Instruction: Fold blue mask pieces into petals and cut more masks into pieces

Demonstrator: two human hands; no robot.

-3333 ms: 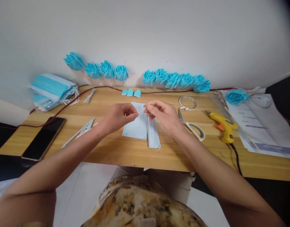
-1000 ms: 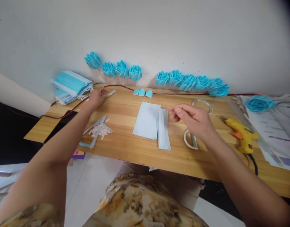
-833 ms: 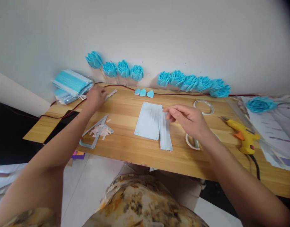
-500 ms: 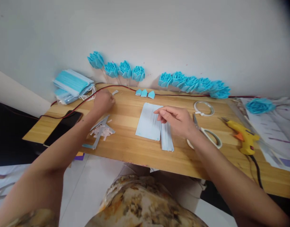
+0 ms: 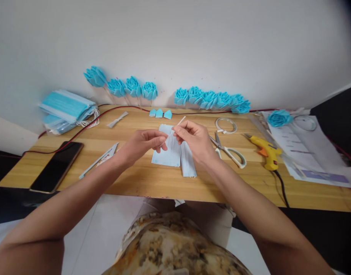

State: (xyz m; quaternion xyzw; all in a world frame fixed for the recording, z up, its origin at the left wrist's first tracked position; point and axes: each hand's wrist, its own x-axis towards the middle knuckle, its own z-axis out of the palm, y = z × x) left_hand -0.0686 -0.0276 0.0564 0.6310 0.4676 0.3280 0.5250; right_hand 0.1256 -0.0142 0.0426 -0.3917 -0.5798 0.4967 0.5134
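My left hand [image 5: 141,143] and my right hand [image 5: 194,139] meet above the middle of the wooden table [image 5: 152,183]. Both pinch a thin white strip [image 5: 177,125] that slants up to the right between them. Under the hands lie cut pale blue mask pieces [image 5: 173,154], flat on the wood. Three small folded blue petals [image 5: 159,113] sit just behind them near the wall.
Blue fabric roses [image 5: 209,98] line the wall. A stack of blue masks [image 5: 67,110] and a bundle of white strips [image 5: 117,120] lie back left, a phone [image 5: 57,166] and scraps [image 5: 99,159] front left. Scissors [image 5: 229,151], tape ring [image 5: 226,124], yellow glue gun [image 5: 264,151] and papers [image 5: 303,151] lie to the right.
My left hand reached to the strip bundle at back left, then came back to the centre. Both hands now pinch a white strip above the mask pieces.
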